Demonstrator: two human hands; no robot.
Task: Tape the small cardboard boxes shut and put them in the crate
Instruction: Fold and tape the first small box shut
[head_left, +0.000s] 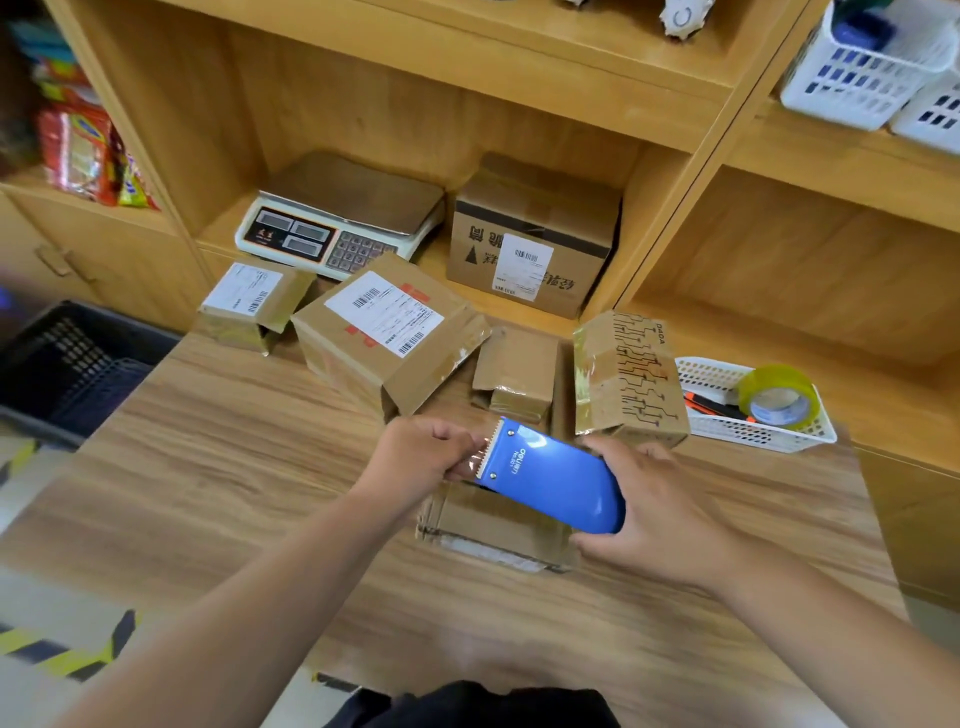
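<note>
A small cardboard box lies on the wooden table in front of me, partly hidden by my hands. Above it my right hand grips a blue tape dispenser. My left hand pinches the clear tape end at the dispenser's toothed blade. Further back on the table stand more small boxes: one with a white label, a larger labelled one, a little one and a printed one. A black crate sits at the table's left end.
A white basket holding a roll of clear tape sits at the right. On the shelf behind are a weighing scale and a bigger cardboard box. White baskets stand on the upper right shelf.
</note>
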